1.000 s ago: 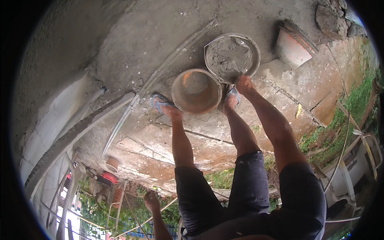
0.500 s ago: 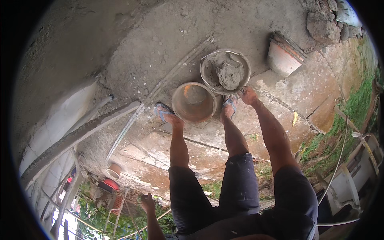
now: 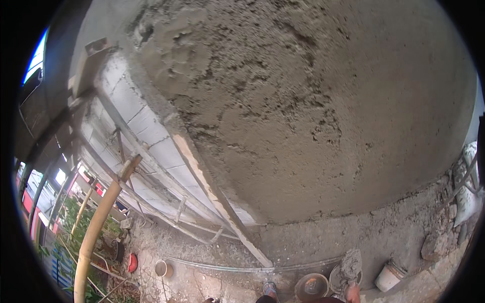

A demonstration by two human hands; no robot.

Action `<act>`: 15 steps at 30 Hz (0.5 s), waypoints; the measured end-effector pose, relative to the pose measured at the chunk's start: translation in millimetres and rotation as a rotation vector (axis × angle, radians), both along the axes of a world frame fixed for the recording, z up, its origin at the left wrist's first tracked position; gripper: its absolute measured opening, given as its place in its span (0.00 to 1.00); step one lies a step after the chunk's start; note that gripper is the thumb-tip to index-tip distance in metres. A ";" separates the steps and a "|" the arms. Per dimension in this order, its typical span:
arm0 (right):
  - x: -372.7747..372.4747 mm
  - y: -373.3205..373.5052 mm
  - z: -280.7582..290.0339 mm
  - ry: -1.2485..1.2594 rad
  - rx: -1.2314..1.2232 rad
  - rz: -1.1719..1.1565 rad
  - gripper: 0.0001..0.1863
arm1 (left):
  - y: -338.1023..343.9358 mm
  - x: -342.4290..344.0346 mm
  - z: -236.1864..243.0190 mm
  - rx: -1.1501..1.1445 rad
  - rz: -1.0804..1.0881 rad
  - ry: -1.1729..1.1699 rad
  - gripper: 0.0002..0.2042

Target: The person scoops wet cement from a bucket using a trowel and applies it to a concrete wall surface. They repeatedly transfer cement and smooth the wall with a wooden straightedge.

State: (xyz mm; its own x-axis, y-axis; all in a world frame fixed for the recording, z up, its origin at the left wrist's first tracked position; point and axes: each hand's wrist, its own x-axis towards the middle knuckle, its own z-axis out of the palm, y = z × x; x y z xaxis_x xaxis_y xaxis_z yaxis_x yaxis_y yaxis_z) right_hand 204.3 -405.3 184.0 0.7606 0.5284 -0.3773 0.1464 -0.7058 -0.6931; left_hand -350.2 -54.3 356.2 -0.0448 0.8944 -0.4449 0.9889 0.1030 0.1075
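Note:
Low in the head view, my right hand [image 3: 352,293] is closed at the near side of a grey heap of wet mortar [image 3: 351,263]. That heap stands up over a mortar bucket [image 3: 334,279]; whatever my fingers grip beneath it is hidden. Left of this bucket sits a second round bucket [image 3: 311,287], with mortar residue inside. Only a dark bit of my left hand [image 3: 211,300] shows at the lower edge, so its fingers cannot be made out. Ahead rises a wall of fresh grey plaster [image 3: 283,151], rough and pitted on the left, smoother on the right.
A wooden batten [image 3: 202,182] edges the plaster on its left. Beyond it are white blocks [image 3: 144,123], metal scaffold frames [image 3: 166,177] and a bamboo pole [image 3: 96,232]. A pale bucket [image 3: 389,276] lies tipped at right, near rubble [image 3: 438,245]. Thin pipes [image 3: 242,267] cross the ground.
The view has swung up from the ground and buckets to the plastered wall. The mortar heap by my right hand now reaches above the bucket's rim. My left hand has nearly left the picture.

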 end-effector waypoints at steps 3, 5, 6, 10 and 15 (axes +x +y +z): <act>-41.0 121.1 266.7 0.669 0.916 -0.197 0.21 | -10.0 -34.9 50.1 -0.003 0.026 -0.111 0.30; -57.4 176.9 395.6 1.189 1.349 -0.297 0.18 | 53.5 -6.9 60.4 0.021 0.126 -0.204 0.26; -69.9 205.3 452.1 1.350 1.550 -0.321 0.16 | 71.5 -10.7 58.5 0.051 0.082 -0.187 0.26; -110.6 299.3 582.7 1.573 2.079 0.078 0.13 | 120.5 -16.3 86.5 0.084 0.012 -0.242 0.25; -154.2 387.5 728.8 1.093 2.318 -0.006 0.09 | 144.9 -57.0 152.0 -0.022 -0.059 -0.147 0.26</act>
State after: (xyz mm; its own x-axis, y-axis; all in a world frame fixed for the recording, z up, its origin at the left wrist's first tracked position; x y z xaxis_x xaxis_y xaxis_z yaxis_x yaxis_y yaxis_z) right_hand 50.0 -17.7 912.9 0.7950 0.4597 0.3958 -0.5626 0.8029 0.1973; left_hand -407.2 90.6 508.2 0.0746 0.8834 -0.4627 0.9671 0.0491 0.2496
